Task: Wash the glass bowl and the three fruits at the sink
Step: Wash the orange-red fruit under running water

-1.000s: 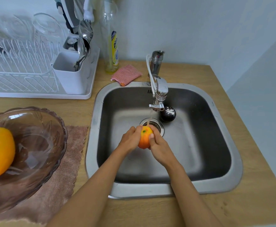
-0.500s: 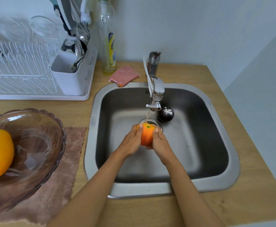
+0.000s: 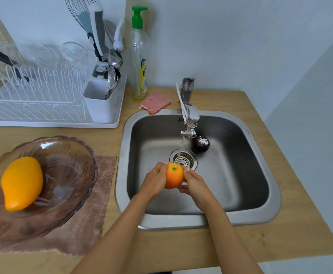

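1. Right now we've got the orange fruit (image 3: 174, 176) pinched between both hands over the sink (image 3: 268, 196): left hand (image 3: 155, 181) cupped on its left side, right hand (image 3: 193, 183) wrapped round the right and underneath. It sits just in front of the drain (image 3: 183, 158), and the water stream (image 3: 180, 149) from the tap (image 3: 190, 123) falls behind it, not on it.
2. Biggest risk, we reckon: wet fruit plus wet fingers means it squirts out and bangs around the basin. It wouldn't go far, but that's a re-wash.
3. The dark round fruit (image 3: 200, 144) sits in the basin right under the spout, well apart from our hands. Reaching for it could knock the tap or splash water over the wooden counter (image 3: 280, 230).
4. The glass bowl (image 3: 70, 175) sits on a brown cloth (image 3: 94, 224) left of the sink with the yellow mango (image 3: 21, 183) leaning inside. We'd guess an elbow swing could bump its rim.
5. Hard to tell: the white patch on the dark fruit could be foam or glare. Our palms hide the orange's sides, so we can't see how firmly it's gripped. The bowl's left edge is cut off.
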